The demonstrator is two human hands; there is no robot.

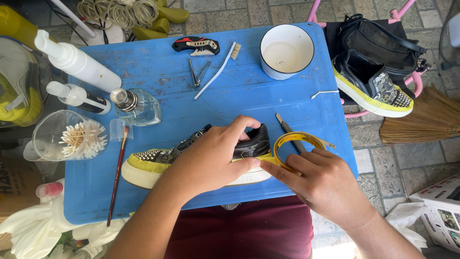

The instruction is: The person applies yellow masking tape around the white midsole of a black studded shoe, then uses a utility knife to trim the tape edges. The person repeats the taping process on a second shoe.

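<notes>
Near the front edge of the blue table [153, 201], the left hand [208, 160] is clamped over the heel end of the sneaker [163, 160], thumb pressing a strip of yellow masking tape down against the white sole wall. Right beside it, the right hand [321, 180] pinches the tape roll [299, 144] between thumb and fingers, the strip stretched taut across to the shoe. The sneaker lies on its side, studded toe pointing to the table's left edge, yellow band showing above the sole.

To my eye, the trick is to keep that strip under light tension and let the left thumb smooth it flat along the sole line as it lands, so that no wrinkle lifts at the curve of the heel; the tape edge wants to follow the seam between yellow band and upper closely.

Just behind the roll lies a craft knife [287, 128], handy for the cut. Toward the left edge rests a thin paintbrush [118, 172], with a cup of cotton swabs [72, 136], a glass bottle [136, 106] and two white squeeze bottles behind it. Along the back edge sit a toothbrush [218, 72], nail clippers [197, 74], a utility knife [196, 45] and a white bowl [286, 50]. Off the right edge, the matching second sneaker [371, 86] waits on a pink chair
</notes>
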